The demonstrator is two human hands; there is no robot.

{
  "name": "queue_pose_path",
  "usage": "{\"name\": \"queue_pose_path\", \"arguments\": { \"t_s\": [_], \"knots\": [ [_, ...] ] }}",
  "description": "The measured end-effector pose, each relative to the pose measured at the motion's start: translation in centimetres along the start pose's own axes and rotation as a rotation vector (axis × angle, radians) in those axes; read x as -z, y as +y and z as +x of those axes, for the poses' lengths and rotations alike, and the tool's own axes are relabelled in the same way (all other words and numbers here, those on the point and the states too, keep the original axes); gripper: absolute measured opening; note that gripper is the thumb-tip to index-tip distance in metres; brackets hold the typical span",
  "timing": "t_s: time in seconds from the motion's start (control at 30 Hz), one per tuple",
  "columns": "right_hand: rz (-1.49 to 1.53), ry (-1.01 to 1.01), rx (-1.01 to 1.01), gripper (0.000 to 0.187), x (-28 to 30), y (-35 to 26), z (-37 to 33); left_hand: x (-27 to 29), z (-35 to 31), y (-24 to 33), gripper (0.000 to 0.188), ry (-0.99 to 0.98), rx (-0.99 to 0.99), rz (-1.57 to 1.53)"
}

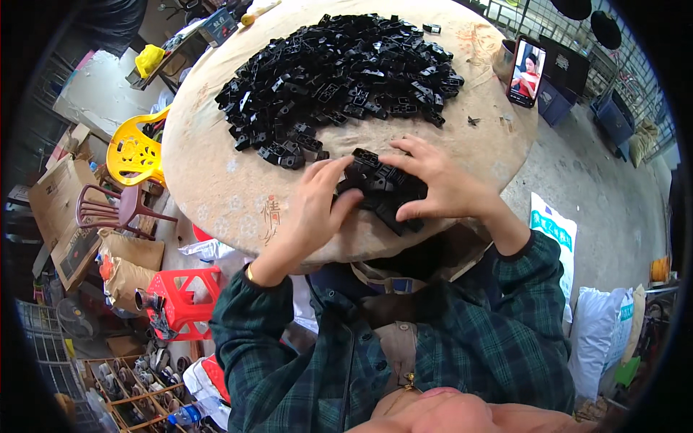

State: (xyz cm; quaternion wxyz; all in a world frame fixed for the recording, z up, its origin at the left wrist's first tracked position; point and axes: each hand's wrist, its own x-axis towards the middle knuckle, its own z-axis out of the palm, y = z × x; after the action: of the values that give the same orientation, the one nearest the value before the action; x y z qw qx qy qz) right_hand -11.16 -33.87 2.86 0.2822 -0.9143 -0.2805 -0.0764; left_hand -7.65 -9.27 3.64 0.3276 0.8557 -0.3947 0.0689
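A small cluster of black plastic parts [382, 189] lies at the near edge of the round table, between my hands. My left hand [317, 202] curves against the cluster's left side, thumb and fingers apart. On the other side my right hand [444, 184] has its fingers spread, with the thumb along the near right of the parts. Both hands cup the cluster without closing on any single part. Farther back rises a large heap of similar black plastic parts [339, 79]. An open bag [390, 278] sits below the table edge at my lap, its inside dark.
A patterned cloth covers the round table [209, 173]. At its right edge a phone [527, 72] stands upright by a metal cup [503, 59]. A yellow chair [137, 148], a brown chair [119, 209] and a red stool [184, 299] stand left. White sacks [599, 332] stand right.
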Motion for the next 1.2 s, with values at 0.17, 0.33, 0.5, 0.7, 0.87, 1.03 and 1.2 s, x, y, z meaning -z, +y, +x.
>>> {"name": "queue_pose_path", "arguments": {
  "t_s": [0.17,0.33,0.5,0.7,0.87,1.03,1.2],
  "knots": [
    [-0.173,0.095,0.068,0.067,-1.6,-1.1,-0.8,-1.3,-3.1,0.5,0.097,-0.195,0.078,0.074],
    [-0.090,0.162,0.053,0.058,-2.3,-1.5,-2.7,-3.2,-2.8,1.4,0.097,-0.159,-0.018,0.013],
    [-0.145,0.202,0.022,0.059,-1.4,-2.5,-5.6,-4.7,-2.7,3.9,0.084,-0.167,-0.065,0.069],
    [-0.240,0.237,0.065,0.058,-1.5,-1.9,-9.8,-6.7,-2.7,5.8,0.074,-0.185,-0.313,0.128],
    [-0.294,0.318,0.099,0.053,-2.8,-1.1,-13.2,-8.4,-2.5,6.1,0.060,-0.138,-0.636,0.388],
    [-0.309,0.213,0.104,0.047,-3.9,-1.2,-15.9,-9.7,-2.7,6.0,0.050,-0.188,-0.914,0.458],
    [-0.216,0.090,0.110,0.030,-1.7,-1.7,-15.1,-8.1,-1.7,6.0,0.048,-0.383,-1.051,0.248]
  ]
}}
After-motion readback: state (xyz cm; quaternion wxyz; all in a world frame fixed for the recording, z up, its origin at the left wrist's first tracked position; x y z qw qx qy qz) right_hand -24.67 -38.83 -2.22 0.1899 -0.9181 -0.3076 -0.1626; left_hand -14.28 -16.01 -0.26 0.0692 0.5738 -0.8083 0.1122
